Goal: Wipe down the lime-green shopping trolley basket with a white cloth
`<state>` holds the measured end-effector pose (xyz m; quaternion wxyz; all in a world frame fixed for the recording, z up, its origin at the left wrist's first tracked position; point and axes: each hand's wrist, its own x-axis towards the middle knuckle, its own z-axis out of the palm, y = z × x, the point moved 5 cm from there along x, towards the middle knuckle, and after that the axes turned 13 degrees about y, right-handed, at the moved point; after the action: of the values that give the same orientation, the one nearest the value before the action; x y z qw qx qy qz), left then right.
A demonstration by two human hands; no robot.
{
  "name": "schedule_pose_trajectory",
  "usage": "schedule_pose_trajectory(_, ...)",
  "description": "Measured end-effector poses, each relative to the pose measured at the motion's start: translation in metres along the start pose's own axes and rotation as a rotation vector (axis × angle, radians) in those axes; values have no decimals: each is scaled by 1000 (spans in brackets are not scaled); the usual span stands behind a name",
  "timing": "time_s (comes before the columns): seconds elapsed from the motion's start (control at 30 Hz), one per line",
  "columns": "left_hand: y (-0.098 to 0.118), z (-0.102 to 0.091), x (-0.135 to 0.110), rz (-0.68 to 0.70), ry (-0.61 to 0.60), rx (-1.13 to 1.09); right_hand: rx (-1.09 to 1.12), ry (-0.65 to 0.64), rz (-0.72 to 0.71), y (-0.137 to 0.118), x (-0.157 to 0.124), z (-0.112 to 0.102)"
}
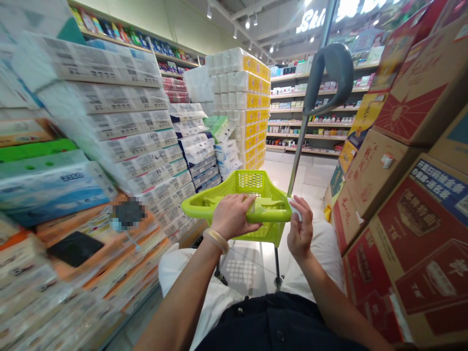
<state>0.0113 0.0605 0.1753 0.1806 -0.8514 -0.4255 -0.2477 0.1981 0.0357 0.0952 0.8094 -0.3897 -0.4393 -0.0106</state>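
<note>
The left hand (234, 217) curls closed over the near rim of the green trolley basket (190, 207), centred ahead; the right hand (302, 229), half-curled, pinches a white wipe (295, 209) against its right end. Cartons (380, 180) crowd right, packs (142, 131) left; tiled floor (310, 170) opens far. Both forearms (186, 287) reach forward, converging.

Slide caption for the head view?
Left hand gripping the rim of a green basket, right hand holding something white at its edge, between stacked paper packs and cardboard boxes.
</note>
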Motion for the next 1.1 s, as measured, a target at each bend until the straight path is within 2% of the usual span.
schedule_pose_trajectory(0.03,0,0,0,2,-1,1,31,29,64,6,1,0)
schedule_pose_trajectory(0.13,1,-1,1,5,-9,7,126,124,390,26,2,1)
schedule_pose_trajectory(0.2,1,-1,1,4,-13,9,128,114,466,27,3,1)
schedule_pose_trajectory(0.23,2,0,1,3,-15,7,103,87,419,22,4,0)
schedule_pose_trajectory(0.37,2,-1,1,-1,-23,3,9,-57,3,-2,7,-1)
schedule_pose_trajectory(0.4,2,-1,1,-3,-25,3,16,-62,-25,-2,7,-1)
schedule_pose_trajectory(0.43,2,-1,1,-4,-25,2,36,-37,12,2,9,-1)
schedule_pose_trajectory(0.47,2,-1,1,-4,-25,2,63,9,107,10,10,-2)
schedule_pose_trajectory(0.57,2,-2,1,0,-25,1,122,126,454,32,9,-2)
schedule_pose_trajectory(0.6,2,-1,1,1,-24,2,113,125,483,32,8,-2)
schedule_pose_trajectory(0.63,2,-1,1,1,-24,2,88,103,441,28,9,-2)
schedule_pose_trajectory(0.73,2,-1,1,-1,-22,1,-10,-27,81,3,11,-3)
schedule_pose_trajectory(0.8,1,-1,0,-3,-19,-1,-22,-104,-71,-4,13,-2)
schedule_pose_trajectory(0.83,1,-1,0,-5,-19,-1,-11,-114,-59,-1,16,-2)
schedule_pose_trajectory(0.87,1,-1,0,-5,-19,0,6,-106,11,5,19,-2)
schedule_pose_trajectory(0.97,1,-1,0,-3,-24,4,33,-33,322,27,26,-3)
schedule_pose_trajectory(1.0,2,-1,0,-2,-24,5,27,-22,355,28,26,-4)
schedule_pose_trajectory(1.03,2,-1,0,-1,-23,5,18,-28,322,25,26,-4)
schedule_pose_trajectory(1.1,2,-1,0,0,-19,4,1,-82,131,8,25,-3)
